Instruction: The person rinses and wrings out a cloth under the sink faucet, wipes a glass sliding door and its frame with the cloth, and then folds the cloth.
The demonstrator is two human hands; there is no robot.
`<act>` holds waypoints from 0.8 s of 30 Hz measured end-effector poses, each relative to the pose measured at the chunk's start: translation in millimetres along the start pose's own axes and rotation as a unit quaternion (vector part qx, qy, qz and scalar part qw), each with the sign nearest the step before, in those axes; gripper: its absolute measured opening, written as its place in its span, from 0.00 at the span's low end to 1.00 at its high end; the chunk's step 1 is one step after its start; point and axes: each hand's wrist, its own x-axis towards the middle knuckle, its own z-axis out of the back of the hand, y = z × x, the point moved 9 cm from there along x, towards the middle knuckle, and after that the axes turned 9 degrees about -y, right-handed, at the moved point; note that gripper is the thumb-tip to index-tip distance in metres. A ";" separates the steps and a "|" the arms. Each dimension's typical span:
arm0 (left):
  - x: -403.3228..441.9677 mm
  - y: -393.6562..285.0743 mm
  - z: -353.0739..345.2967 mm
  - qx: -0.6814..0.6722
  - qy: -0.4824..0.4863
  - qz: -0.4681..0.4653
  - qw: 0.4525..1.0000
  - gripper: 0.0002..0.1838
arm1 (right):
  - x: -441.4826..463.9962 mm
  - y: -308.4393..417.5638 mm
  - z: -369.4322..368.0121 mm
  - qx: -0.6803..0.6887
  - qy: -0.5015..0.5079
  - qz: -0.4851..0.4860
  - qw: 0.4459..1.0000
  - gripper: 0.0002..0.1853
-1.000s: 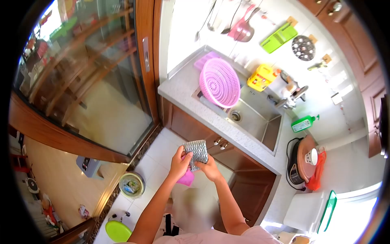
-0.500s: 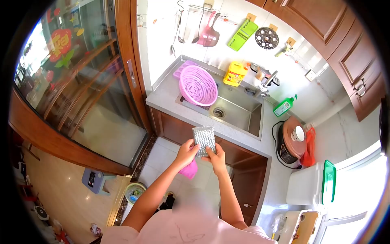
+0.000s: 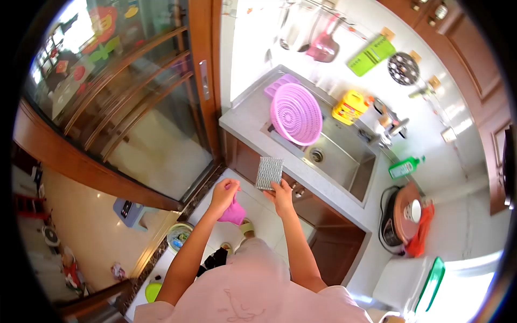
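Observation:
My right hand (image 3: 281, 198) grips the lower edge of a silver-grey textured scouring pad (image 3: 270, 173), held upright in front of the sink cabinet. To the left of it, my left hand (image 3: 224, 195) is closed on a pink cloth (image 3: 233, 212), which hangs below the fingers. The two hands are apart. Beyond them a pink colander (image 3: 296, 114) leans over the left part of the steel sink (image 3: 336, 148).
A yellow bottle (image 3: 350, 107) and a green bottle (image 3: 405, 167) stand by the sink. A round appliance (image 3: 399, 215) with a white cup (image 3: 412, 210) is on the right counter. At left are a glass door (image 3: 161, 145), a bin (image 3: 179, 237) and a stool (image 3: 131, 213).
My left hand has come off the pad and moved left with the pink cloth. The pad stays in my right hand. The camera view has shifted and turned.

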 end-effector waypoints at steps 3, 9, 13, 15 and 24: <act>18.6 -2.7 28.9 -0.034 -0.079 -0.012 0.996 0.09 | 39.3 17.9 -50.1 0.005 0.048 -0.001 0.999 0.20; 33.8 -4.0 72.7 -0.078 -0.183 0.003 0.980 0.09 | 141.7 32.0 -126.0 0.047 0.061 -0.024 0.997 0.23; 37.0 -1.3 85.9 -0.090 -0.231 0.020 0.969 0.11 | 160.8 -17.9 -141.9 -0.027 0.117 -0.074 0.990 0.26; 38.4 3.4 85.8 -0.100 -0.244 0.035 0.964 0.11 | 135.7 -40.6 -145.1 -0.055 0.180 -0.125 0.974 0.27; 91.8 -39.2 1.6 -0.116 -0.198 -0.017 0.973 0.16 | 44.2 31.8 -126.3 -0.064 0.365 -0.156 0.916 0.34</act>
